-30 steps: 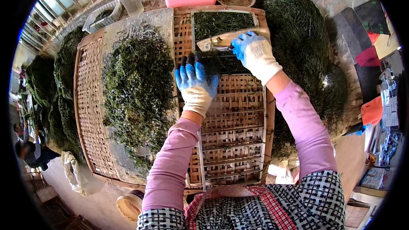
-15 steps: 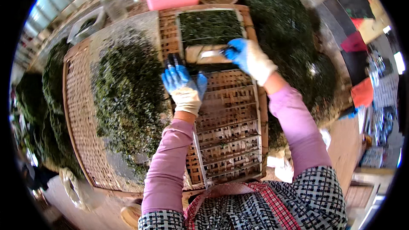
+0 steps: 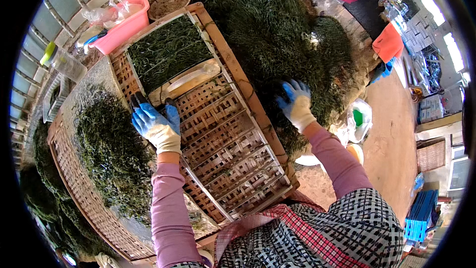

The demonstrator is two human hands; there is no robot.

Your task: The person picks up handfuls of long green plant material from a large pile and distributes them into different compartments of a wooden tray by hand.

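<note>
Our left hand (image 3: pixel 157 128) lay spread on the woven bamboo drying rack (image 3: pixel 223 139); at three o'clock, our right hand (image 3: pixel 296 105) dug spread fingers into the dark green seaweed heap (image 3: pixel 277 30).

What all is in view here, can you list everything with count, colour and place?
woven frame: one, tan bamboo lattice, centre, tilted.
seaweed sheet: one, dark green rectangle, upper end of the frame.
wooden mould: one, pale, just below the sheet.
seaweed heap: one, dark green, upper right.
woven tray: one, tan, left, with a green seaweed pile on it.
basin: one, pink, top left.
bottle: one, clear with green cap, far left.
crates: blue, lower right; count unclear.
left hand: blue and white glove, on the frame's left edge.
right hand: same glove, in the seaweed heap.
</note>
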